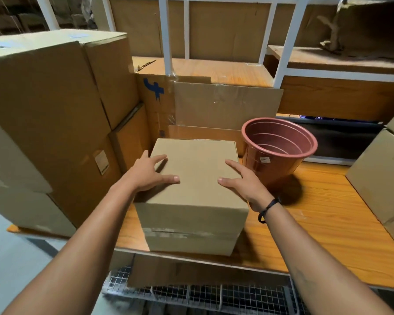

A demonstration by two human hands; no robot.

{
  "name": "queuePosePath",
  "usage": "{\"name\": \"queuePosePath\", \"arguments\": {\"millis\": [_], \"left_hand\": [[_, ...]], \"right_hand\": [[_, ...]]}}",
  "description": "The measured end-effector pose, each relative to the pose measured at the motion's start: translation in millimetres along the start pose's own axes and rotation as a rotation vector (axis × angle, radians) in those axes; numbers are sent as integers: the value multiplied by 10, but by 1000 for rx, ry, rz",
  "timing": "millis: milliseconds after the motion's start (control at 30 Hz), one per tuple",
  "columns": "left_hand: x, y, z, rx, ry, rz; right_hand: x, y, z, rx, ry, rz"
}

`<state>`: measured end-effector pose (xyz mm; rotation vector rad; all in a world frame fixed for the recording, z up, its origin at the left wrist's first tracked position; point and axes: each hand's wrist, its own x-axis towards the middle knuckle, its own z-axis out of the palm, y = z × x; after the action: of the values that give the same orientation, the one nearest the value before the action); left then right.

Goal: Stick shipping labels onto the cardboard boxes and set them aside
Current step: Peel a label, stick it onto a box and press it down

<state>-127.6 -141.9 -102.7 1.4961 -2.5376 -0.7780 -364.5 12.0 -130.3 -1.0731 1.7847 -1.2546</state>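
Person's got both hands on 1 cardboard box [192,189] sitting near the front edge of the wooden table [323,223]. Left hand [147,172] and right hand [243,180] are each wrapped over a top side edge, fingers spread, gripping it. A reddish plastic pot [278,153] stands just beside it on the right, and stacked boxes [46,114] sit to the left.
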Motion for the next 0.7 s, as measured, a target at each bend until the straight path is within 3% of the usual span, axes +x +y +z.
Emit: {"name": "queuePosePath", "arguments": {"millis": [233,433,533,700], "left_hand": [[-161,-136,-9,-321,-76,146],[-277,-366,-111,-1072,-121,398],[-267,-299,-75,-988,-108,479],[-114,-219,-51,-1001,51,376]], "right_hand": [[-37,-110,4,2,65,92],[-5,-435,-214,40,109,174],[2,-633,-307,70,84,256],[110,-719,-360,196,105,339]]}}
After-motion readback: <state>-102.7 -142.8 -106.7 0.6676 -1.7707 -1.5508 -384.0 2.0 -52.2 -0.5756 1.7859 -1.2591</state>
